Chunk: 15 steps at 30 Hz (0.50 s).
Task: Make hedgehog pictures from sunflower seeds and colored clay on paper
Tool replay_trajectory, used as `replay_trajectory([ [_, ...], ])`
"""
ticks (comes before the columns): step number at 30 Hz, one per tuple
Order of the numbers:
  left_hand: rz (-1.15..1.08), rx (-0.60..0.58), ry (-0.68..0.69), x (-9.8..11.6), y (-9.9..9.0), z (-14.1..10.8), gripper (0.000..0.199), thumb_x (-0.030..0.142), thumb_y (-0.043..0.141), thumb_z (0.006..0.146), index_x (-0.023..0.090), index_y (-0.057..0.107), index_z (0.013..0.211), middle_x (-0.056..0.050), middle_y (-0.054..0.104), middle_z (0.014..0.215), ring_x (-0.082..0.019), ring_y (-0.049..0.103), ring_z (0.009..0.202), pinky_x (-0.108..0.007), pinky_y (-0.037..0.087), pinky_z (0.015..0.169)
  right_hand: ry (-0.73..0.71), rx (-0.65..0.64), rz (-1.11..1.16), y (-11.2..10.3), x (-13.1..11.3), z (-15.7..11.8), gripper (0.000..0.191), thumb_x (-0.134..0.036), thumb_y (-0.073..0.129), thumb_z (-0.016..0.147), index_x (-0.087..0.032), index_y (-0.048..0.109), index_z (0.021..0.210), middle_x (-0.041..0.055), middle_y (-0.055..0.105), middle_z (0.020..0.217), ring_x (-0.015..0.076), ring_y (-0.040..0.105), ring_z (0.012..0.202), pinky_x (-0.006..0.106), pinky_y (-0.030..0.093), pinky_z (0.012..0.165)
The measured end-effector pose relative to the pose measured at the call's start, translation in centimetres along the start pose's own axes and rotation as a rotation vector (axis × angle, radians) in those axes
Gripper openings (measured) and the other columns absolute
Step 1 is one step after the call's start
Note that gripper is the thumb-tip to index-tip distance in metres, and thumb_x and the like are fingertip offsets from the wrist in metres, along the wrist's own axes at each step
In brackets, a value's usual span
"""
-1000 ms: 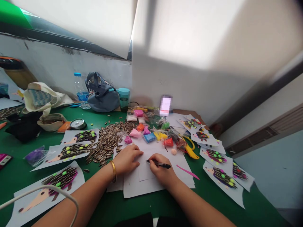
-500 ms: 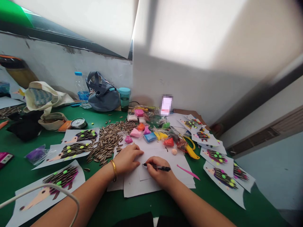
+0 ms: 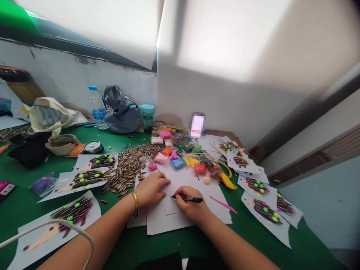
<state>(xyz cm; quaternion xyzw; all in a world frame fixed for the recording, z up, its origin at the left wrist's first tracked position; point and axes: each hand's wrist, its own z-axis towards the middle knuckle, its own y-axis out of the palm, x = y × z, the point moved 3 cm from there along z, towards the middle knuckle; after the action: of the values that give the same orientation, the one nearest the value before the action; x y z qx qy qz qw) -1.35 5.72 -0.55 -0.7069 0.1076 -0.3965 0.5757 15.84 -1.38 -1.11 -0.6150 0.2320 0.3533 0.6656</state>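
Note:
My right hand point(image 3: 191, 204) is closed round a black pen point(image 3: 192, 199), its tip down on a small white sheet point(image 3: 170, 209). My left hand point(image 3: 153, 189) lies flat on the paper with fingers stretched out, just left of the pen tip. Larger white sheets point(image 3: 157, 226) lie beneath. A pink plastic clay tool point(image 3: 223, 204) rests on the paper, right of my right hand. A peach clay ball point(image 3: 207, 180) sits above it. Packets of coloured clay, among them a blue packet point(image 3: 178, 163) and a red packet point(image 3: 200, 169), lie beyond my hands.
A heap of sunflower seeds point(image 3: 132, 163) spreads left of the paper. Hedgehog pictures lie left point(image 3: 60, 228) and right point(image 3: 267, 217). Yellow-handled scissors point(image 3: 228, 180) stand by the clay. Behind are a blue-grey bag point(image 3: 123, 118), a cup point(image 3: 148, 118) and a water bottle point(image 3: 98, 108). A white cable point(image 3: 67, 224) crosses lower left.
The pen tip has shifted very slightly on the small sheet. My left hand and the things on the table stay where they were.

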Motion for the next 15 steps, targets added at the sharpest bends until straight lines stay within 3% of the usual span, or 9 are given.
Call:
replay_trajectory([
  [8,0.0,-0.003,-0.011,-0.1,0.1,-0.1,0.049,0.023,0.07,0.075,0.021,0.066,0.123,-0.01,0.06,0.119,-0.028,0.055,0.112,-0.041,0.043,0.101,0.023,0.041,-0.037,-0.4,0.4,-0.2,0.016,-0.012,0.056,0.08,-0.02,0.07,0.078,0.0018,0.07,0.077,0.0159,0.061,0.071,0.025,0.043,0.065],
  [15,-0.002,-0.007,-0.017,0.0,0.1,-0.1,0.049,0.023,0.069,0.075,0.022,0.066,0.124,-0.01,0.06,0.119,-0.028,0.055,0.112,-0.04,0.043,0.102,0.06,0.081,-0.014,-1.1,1.4,-0.1,0.014,-0.014,0.055,0.08,-0.02,0.068,0.077,0.0018,0.07,0.078,0.0172,0.063,0.075,0.027,0.044,0.068],
])
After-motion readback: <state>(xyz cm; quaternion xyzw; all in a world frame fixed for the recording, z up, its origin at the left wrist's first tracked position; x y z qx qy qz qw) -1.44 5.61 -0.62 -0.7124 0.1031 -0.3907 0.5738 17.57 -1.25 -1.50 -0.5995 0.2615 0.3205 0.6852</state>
